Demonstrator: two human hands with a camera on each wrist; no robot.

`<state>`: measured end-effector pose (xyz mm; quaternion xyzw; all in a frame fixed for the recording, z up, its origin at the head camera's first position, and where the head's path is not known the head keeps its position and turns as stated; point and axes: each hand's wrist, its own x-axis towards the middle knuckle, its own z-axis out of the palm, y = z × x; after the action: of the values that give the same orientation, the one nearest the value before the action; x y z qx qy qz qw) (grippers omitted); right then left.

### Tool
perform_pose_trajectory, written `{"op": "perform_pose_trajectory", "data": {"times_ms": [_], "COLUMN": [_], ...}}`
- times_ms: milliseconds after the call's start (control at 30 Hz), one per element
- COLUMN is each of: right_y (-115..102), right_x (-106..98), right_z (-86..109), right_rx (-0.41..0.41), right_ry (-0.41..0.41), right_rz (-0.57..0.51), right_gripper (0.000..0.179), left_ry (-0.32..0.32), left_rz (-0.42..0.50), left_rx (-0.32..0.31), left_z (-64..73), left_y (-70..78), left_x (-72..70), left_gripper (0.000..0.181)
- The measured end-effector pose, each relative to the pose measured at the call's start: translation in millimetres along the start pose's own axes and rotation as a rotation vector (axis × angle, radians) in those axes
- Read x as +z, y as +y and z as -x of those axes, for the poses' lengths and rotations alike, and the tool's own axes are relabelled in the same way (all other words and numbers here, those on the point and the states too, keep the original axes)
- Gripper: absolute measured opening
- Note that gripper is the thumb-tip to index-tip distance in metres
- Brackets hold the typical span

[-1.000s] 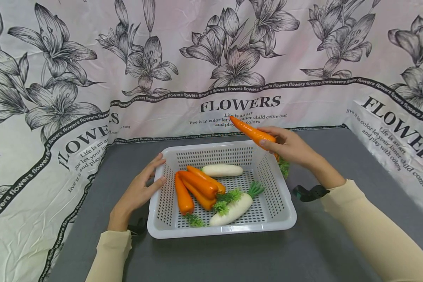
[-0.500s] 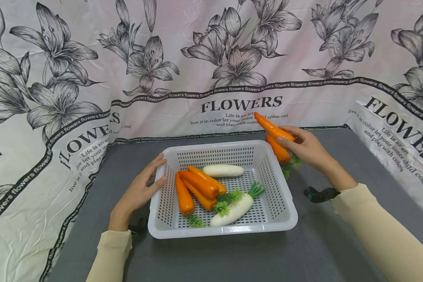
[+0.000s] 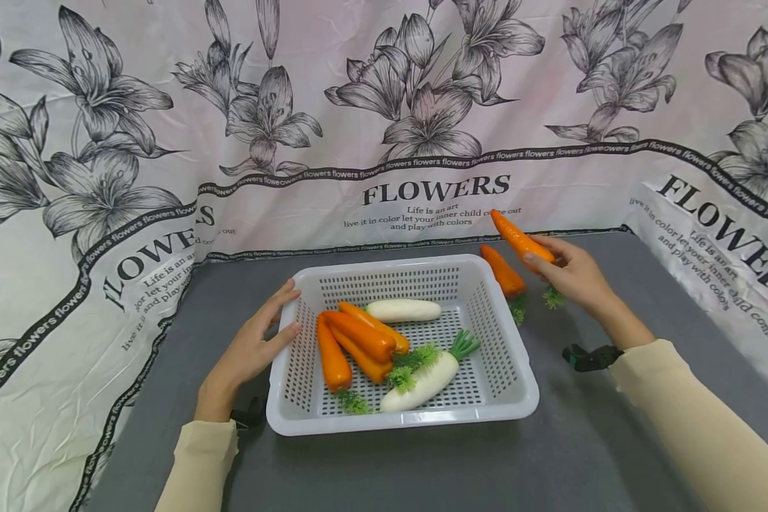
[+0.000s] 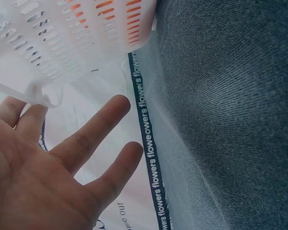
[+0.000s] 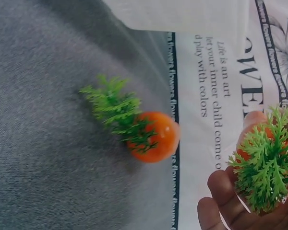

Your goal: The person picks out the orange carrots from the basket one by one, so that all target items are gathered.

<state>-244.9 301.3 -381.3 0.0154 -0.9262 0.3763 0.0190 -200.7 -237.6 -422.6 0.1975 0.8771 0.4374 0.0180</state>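
Note:
My right hand (image 3: 568, 274) pinches an orange carrot (image 3: 512, 235) by its thick end, tip pointing up and left, beyond the basket's right side. In the right wrist view its green leaves (image 5: 266, 170) stick out from the hand. Another carrot (image 3: 504, 273) with leaves lies on the table against the basket's back right corner. My left hand (image 3: 246, 348) rests with fingertips and thumb at the left rim of the white basket (image 3: 403, 424), its fingers spread in the left wrist view. Inside the basket lie several orange carrots (image 3: 365, 336) and two white radishes (image 3: 404, 310).
The grey table (image 3: 422, 473) carries the basket near its middle. A white cloth (image 3: 281, 220) printed with flowers and lettering hangs behind and on both sides. Dark bands with small devices (image 3: 592, 358) sit at the wrists.
My right hand has carried the carrot to the right, away from above the basket's back right corner, uncovering the carrot on the table. The left hand and basket have stayed in place.

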Motion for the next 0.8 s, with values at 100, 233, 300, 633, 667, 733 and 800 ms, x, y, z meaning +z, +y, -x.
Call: {"op": "perform_pose_trajectory", "data": {"times_ms": [100,233,300,633,667,733,800], "right_y": [5,13,18,35,37,40,43], "right_x": [2,6,8,22,23,25,28], "right_z": [0.0,-0.7,-1.2,-1.4,-1.9,-3.0,-4.4], "right_rx": [0.008,0.036,0.056,0.131,0.132,0.136,0.148], "right_ry": [0.021,0.04,0.048,0.065,0.064,0.063,0.063], "right_rz": [0.014,0.029,0.038,0.05,0.052,0.054,0.053], "right_gripper": [0.069,0.072,0.073,0.076,0.076,0.075,0.075], "left_ry": [0.005,0.003,0.002,0.004,0.004,0.003,0.001], "left_rz": [-0.003,0.004,0.003,0.014,0.016,0.02,0.023], "left_rx": [0.001,-0.004,-0.007,-0.008,-0.007,-0.006,-0.004], "left_z": [0.9,0.5,0.2,1.8,1.8,1.7,1.3], "left_y": [-0.5,-2.0,-2.6,-2.5,-2.4,-2.2,-2.4], "left_x": [-0.4,-0.1,0.1,-0.1,0.0,0.1,0.1], "left_gripper": [0.061,0.061,0.061,0.061,0.061,0.061,0.061]}}
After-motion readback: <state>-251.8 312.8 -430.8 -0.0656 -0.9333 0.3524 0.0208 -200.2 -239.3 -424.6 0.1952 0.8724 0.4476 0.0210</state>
